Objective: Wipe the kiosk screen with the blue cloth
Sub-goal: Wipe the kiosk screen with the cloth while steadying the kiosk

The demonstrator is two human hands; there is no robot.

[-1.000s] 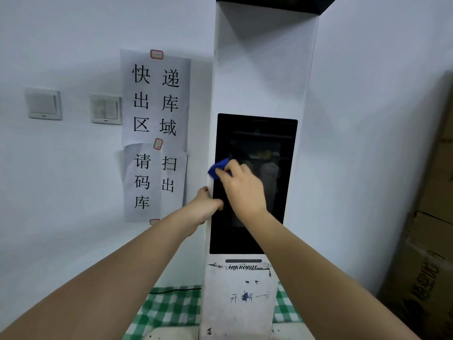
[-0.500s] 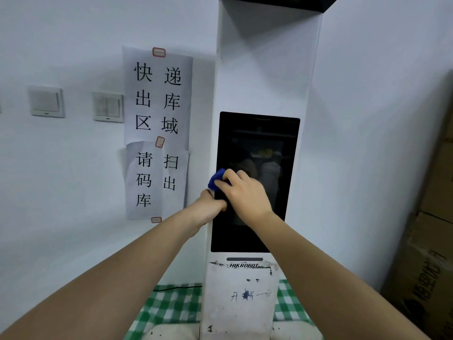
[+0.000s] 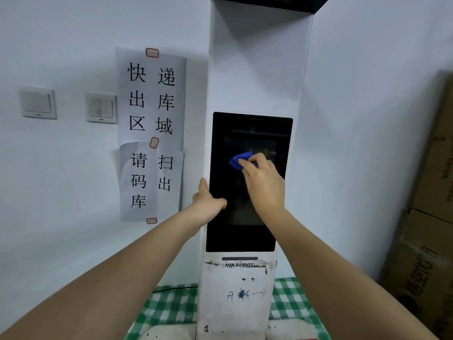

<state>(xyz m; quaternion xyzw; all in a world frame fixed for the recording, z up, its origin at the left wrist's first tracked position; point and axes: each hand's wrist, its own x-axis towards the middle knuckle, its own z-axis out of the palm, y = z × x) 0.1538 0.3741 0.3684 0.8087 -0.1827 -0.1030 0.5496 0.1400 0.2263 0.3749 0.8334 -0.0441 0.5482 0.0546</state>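
Note:
A tall white kiosk [image 3: 257, 69] stands against the wall, with a black screen [image 3: 247, 133] set in its front. My right hand [image 3: 264, 185] presses a small blue cloth [image 3: 239, 160] flat against the middle of the screen; most of the cloth is hidden under my fingers. My left hand [image 3: 207, 203] grips the kiosk's left edge, thumb lying on the screen's left border and fingers wrapped round the side.
Two paper notices [image 3: 152, 99] with black characters hang on the wall left of the kiosk, beside two light switches [image 3: 101, 107]. Stacked cardboard boxes [image 3: 426, 217] stand at the right. A green checked cloth [image 3: 169, 307] covers the surface under the kiosk.
My right hand has slid the blue cloth from the screen's left edge rightward and slightly up, to the middle. My left hand stays on the kiosk's left edge.

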